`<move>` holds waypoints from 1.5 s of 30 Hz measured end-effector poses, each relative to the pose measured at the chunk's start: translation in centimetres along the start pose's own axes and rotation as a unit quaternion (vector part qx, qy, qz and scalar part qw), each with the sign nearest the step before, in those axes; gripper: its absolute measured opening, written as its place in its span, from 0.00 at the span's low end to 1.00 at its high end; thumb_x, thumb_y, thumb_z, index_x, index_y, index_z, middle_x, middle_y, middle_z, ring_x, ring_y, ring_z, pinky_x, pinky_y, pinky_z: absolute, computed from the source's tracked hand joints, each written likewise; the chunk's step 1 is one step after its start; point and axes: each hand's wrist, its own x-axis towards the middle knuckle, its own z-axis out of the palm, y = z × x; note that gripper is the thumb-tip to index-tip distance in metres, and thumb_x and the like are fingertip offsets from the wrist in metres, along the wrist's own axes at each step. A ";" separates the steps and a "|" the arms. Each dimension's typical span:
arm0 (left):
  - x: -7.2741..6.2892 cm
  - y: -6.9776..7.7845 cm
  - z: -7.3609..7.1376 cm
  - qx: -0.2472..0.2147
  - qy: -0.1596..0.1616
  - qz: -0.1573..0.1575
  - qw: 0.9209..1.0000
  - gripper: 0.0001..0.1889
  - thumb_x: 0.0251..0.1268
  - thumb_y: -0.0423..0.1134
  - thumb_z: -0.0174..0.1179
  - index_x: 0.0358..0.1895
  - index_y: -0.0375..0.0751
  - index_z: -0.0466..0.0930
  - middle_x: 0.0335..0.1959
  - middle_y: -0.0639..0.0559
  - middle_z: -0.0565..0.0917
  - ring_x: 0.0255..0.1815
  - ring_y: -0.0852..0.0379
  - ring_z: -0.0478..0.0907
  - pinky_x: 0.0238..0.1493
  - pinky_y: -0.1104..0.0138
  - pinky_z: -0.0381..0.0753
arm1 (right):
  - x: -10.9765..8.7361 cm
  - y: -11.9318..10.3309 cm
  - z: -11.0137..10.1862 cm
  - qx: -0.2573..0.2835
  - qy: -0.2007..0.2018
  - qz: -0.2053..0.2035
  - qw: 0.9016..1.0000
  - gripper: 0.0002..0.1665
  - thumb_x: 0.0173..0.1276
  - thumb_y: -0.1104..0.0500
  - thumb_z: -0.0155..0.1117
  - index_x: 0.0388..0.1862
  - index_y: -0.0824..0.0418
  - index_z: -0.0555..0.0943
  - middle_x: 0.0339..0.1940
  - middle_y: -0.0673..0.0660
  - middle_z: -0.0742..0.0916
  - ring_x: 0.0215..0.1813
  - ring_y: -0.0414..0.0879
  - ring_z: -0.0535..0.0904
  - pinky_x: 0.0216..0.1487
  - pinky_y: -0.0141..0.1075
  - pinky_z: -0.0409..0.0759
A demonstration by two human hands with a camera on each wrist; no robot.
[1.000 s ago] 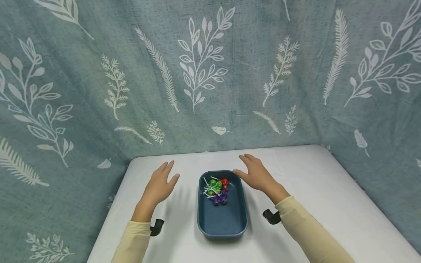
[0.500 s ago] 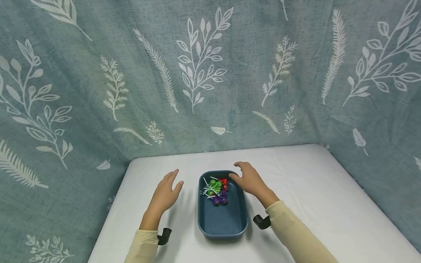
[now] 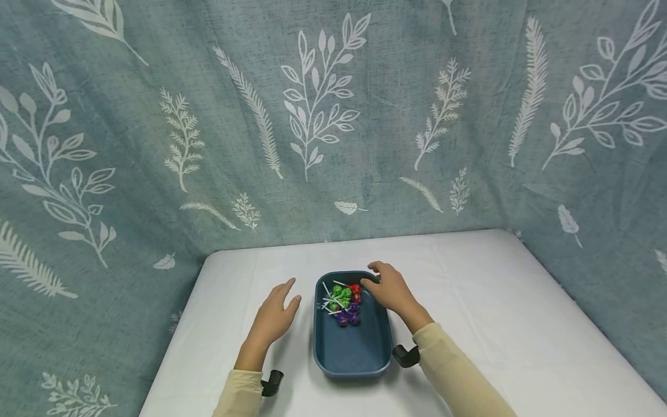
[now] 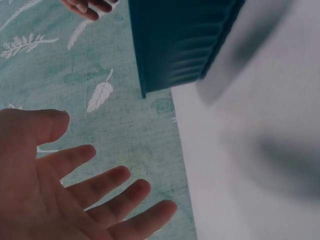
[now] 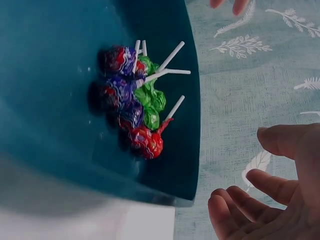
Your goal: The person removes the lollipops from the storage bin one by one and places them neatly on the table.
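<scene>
A dark blue rectangular bin (image 3: 353,353) stands on the table, its long side running away from me. In its far left part lies a pile of lollipops (image 5: 135,100) in green, red and purple wrappers, their white sticks mostly pointing left in the head view. My right hand (image 3: 388,288) hovers over the bin's far right corner, fingers bent loosely and nothing in them. Left of the bin, my left hand (image 3: 275,315) is held in the air with fingers spread and palm bare, as the left wrist view shows (image 4: 75,185).
The white-covered table (image 3: 469,289) reaches back to a grey-green curtain (image 3: 385,116) with white leaf prints, which also hangs along both sides. A black wrist camera mount (image 3: 272,383) sits at my left wrist, and another mount (image 3: 406,356) at my right.
Both hands have moved inward toward the bin and a little nearer to me. The right hand has come over the bin's far right corner. The bin and lollipops have stayed put.
</scene>
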 end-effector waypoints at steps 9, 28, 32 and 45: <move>-0.3 0.1 1.7 -0.045 0.003 -0.008 0.999 0.26 0.77 0.42 0.54 0.74 0.39 0.69 0.65 0.34 0.76 0.62 0.35 0.76 0.58 0.41 0.77 | 0.0 -1.0 1.3 0.048 0.009 0.050 0.998 0.24 0.69 0.63 0.58 0.64 0.68 0.77 0.59 0.67 0.82 0.55 0.60 0.82 0.54 0.55 0.82; 0.0 -0.2 4.5 -0.104 -0.003 -0.024 0.994 0.23 0.76 0.38 0.55 0.71 0.40 0.72 0.59 0.34 0.80 0.54 0.40 0.81 0.52 0.45 0.81 | 1.0 -0.5 4.7 0.027 0.025 0.088 0.995 0.23 0.68 0.63 0.62 0.60 0.71 0.77 0.56 0.70 0.84 0.59 0.63 0.79 0.60 0.56 0.78; 0.1 -0.2 5.0 -0.123 -0.007 -0.031 0.992 0.23 0.75 0.37 0.55 0.71 0.40 0.72 0.59 0.35 0.80 0.54 0.39 0.81 0.53 0.45 0.81 | 1.1 -0.7 5.0 0.017 0.031 0.089 0.995 0.22 0.70 0.65 0.57 0.60 0.74 0.77 0.55 0.71 0.83 0.59 0.64 0.79 0.60 0.56 0.77; -0.1 -0.7 5.8 -0.200 -0.027 -0.040 0.979 0.24 0.74 0.36 0.57 0.70 0.37 0.72 0.55 0.32 0.81 0.53 0.36 0.83 0.43 0.52 0.86 | 1.8 -0.8 6.5 -0.024 0.013 0.125 0.992 0.24 0.69 0.67 0.52 0.60 0.80 0.75 0.56 0.74 0.82 0.59 0.66 0.79 0.62 0.55 0.77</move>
